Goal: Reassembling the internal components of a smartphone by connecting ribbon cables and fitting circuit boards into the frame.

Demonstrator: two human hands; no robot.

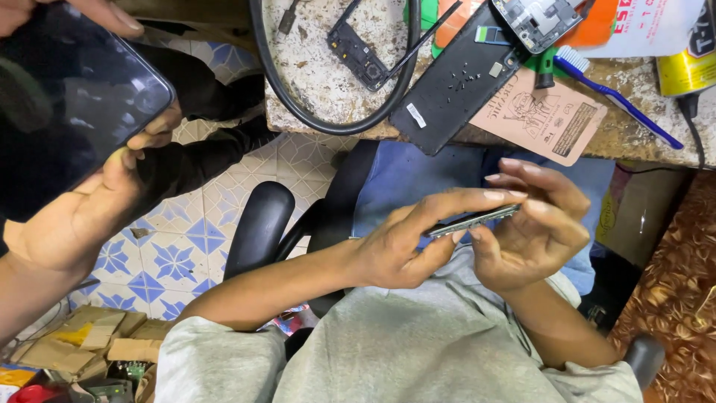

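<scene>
My left hand (395,250) and my right hand (537,231) hold a thin phone (473,220) edge-on between them, over my lap and grey shirt. Left thumb and forefinger pinch its near end. The right fingers curl around its far end, with fingertips on its upper edge. At the left, close to the camera, another person's two hands (82,216) hold a larger dark phone (67,112), its black screen facing up.
A speckled stone bench (313,67) runs along the top. On it lie a black cable loop (272,82), a black phone back cover (455,82) with tiny screws, a phone frame (358,52), a blue toothbrush (619,97) and a brown card (548,116). A black chair arm (261,224) stands over the blue tiled floor.
</scene>
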